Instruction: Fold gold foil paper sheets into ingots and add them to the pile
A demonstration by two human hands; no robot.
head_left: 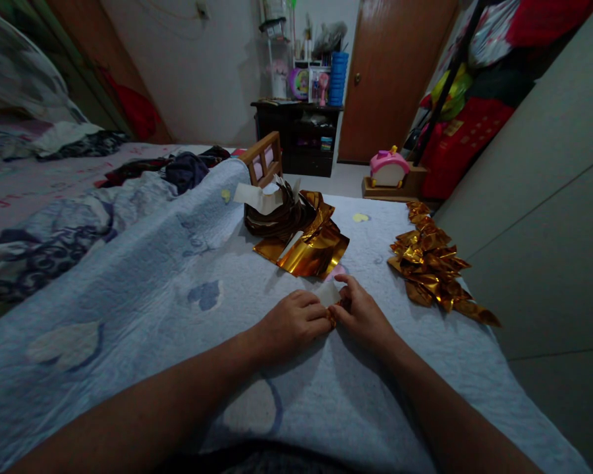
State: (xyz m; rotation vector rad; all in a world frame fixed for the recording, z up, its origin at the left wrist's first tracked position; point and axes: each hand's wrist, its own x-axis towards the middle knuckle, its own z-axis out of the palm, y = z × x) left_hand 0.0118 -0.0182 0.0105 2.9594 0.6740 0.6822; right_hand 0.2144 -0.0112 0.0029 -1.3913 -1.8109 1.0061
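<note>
Low over the blue quilt, my left hand point(299, 320) and my right hand point(360, 309) meet on one small sheet of gold foil paper point(329, 293). Its pale backing faces up between them, and a bit of gold shows by the fingertips. The left fingers are curled closed over its near left part. My right thumb and fingers pinch the right edge, and the fingers partly hide the sheet. Just beyond my hands lies a loose stack of gold foil sheets point(313, 253), some fanned and bent upward. To the right is a heap of folded gold foil pieces point(427, 266).
The blue quilt point(178, 336) with heart shapes covers the bed and rises in a ridge at left. Clothes and bedding point(185, 171) lie beyond it. A pale cabinet point(548, 217) borders the right side. A pink toy point(389, 168) sits past the bed's far edge.
</note>
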